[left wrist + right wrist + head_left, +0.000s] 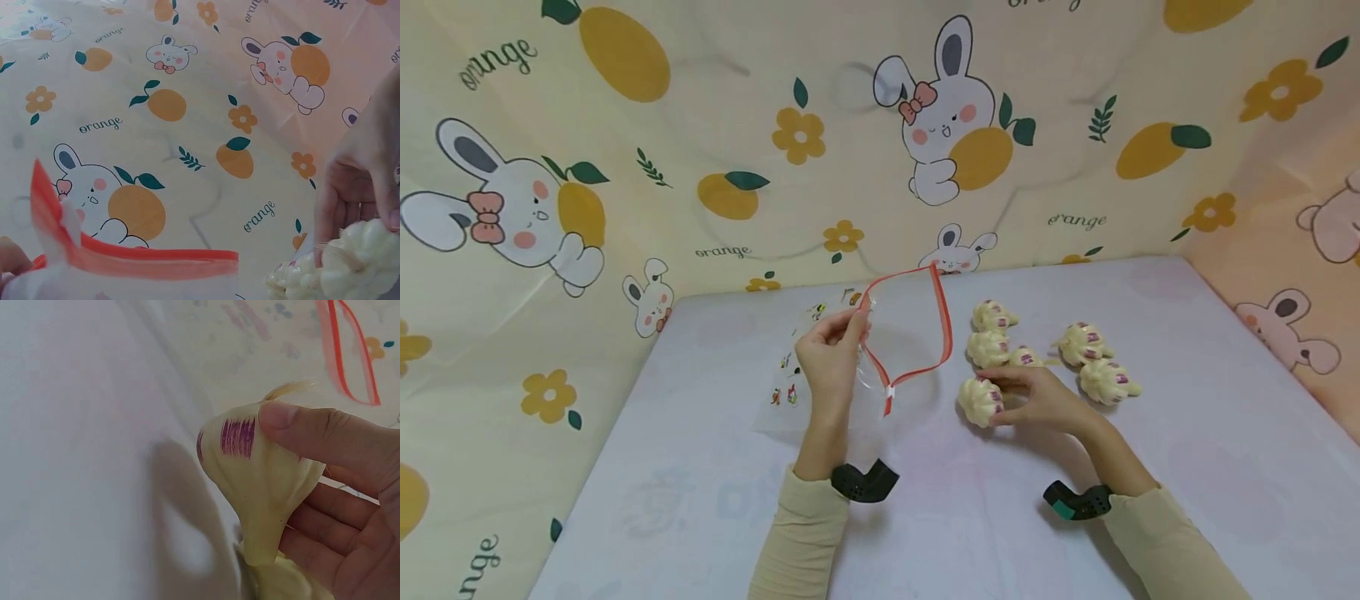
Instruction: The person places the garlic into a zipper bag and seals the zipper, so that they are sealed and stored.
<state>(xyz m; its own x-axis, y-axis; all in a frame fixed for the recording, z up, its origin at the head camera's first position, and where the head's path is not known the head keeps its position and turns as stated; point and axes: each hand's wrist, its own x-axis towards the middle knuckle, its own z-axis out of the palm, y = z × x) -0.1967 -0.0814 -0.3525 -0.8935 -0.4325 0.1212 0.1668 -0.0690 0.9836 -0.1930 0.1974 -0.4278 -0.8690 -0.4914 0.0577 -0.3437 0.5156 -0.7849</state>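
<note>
The left hand pinches the rim of a clear zip bag between thumb and fingers; the red zip strip spreads into a loop to that hand's right, with a white slider at its near corner. The bag is so see-through that its lower edges blur into the tabletop, and the left hand covers part of its printed side. In the left wrist view only a bit of this hand shows at the edge, and the bag is cut off below.

The right hand holds a garlic bulb, thumb on one side; the bulb hides parts of the other fingers in the right wrist view. Just beyond this hand sit three bulbs close together, the nearest partly covered by it. Two more bulbs lie to its right, touching or nearly so; I cannot tell which.
</note>
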